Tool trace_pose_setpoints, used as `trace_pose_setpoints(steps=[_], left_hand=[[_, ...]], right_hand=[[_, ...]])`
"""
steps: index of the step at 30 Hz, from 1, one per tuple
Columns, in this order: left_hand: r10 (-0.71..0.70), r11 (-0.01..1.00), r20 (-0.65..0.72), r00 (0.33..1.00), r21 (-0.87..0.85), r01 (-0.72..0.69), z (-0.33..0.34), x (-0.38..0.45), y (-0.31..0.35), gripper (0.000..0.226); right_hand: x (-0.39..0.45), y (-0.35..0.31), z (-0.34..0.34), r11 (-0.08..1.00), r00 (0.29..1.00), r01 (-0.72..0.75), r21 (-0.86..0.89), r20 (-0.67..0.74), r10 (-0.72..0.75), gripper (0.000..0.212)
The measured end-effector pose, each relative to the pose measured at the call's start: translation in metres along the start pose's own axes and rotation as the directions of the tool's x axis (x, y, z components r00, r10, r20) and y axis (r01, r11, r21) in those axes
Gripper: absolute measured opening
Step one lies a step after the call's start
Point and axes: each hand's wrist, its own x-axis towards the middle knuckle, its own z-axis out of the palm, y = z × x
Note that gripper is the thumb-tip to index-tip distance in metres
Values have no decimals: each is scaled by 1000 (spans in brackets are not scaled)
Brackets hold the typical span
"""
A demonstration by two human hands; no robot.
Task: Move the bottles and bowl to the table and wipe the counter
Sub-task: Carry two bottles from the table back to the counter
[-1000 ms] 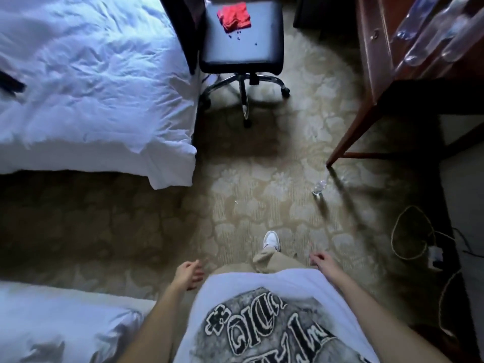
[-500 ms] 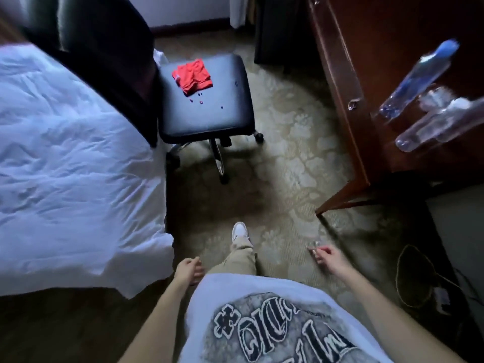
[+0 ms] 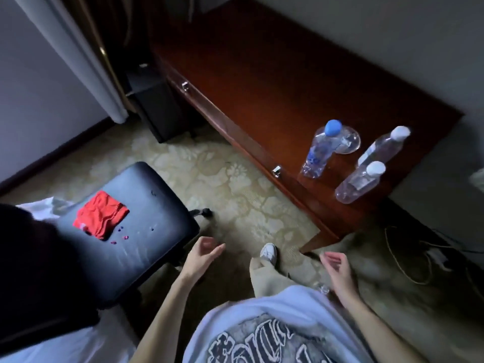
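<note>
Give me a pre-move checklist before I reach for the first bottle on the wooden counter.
1. Left hand free: ok, fingers loosely curled, holding nothing.
2. Right hand free: ok, holds nothing.
3. Bottles upright: ok, the blue-capped bottle and two white-capped bottles all stand near the end of the counter.
4. Bowl located: ok, the clear bowl sits just behind the blue-capped bottle.
5. Wiping cloth at hand: ok, a red cloth lies on the black chair seat.
6. Table to receive them: cannot tell, none in view.
</note>
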Motion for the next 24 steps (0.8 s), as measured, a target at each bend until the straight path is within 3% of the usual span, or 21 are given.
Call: trace_pose_setpoints(steps=[2,5,10,12,14,17,21,24], left_hand=[[133,991,67,989,8,-134,17,27,58,64],[343,931,218,914,53,-362,46,66,147,82],[577,759,376,725,81,-646,91,118,255,110],[575,718,495,651,75,-692,111,135,286,111],[574,641,592,565,104,-760,131,146,304,93],[596,516,633,495,171,-839,153,152,310,66],[587,514,663,465,139,-846,163,158,310,60],[532,540,716,452,125,-832,166,164,313,61]], right_hand=[[8,-34,4,993,985,86,79,-155,-73,42],[22,-75,-1,971,914,219,96,-369,-170,67],[49,-122,-10,947,872,291,139,-446,-203,97],[64,-137,-9,935,849,329,134,-475,-231,110],[75,-146,-7,934,831,334,124,-506,-230,118],[79,-157,-2,929,809,332,161,-555,-193,110],[81,-166,2,936,820,278,215,-561,-115,86],[76,-160,1,941,802,235,242,-596,-46,81]])
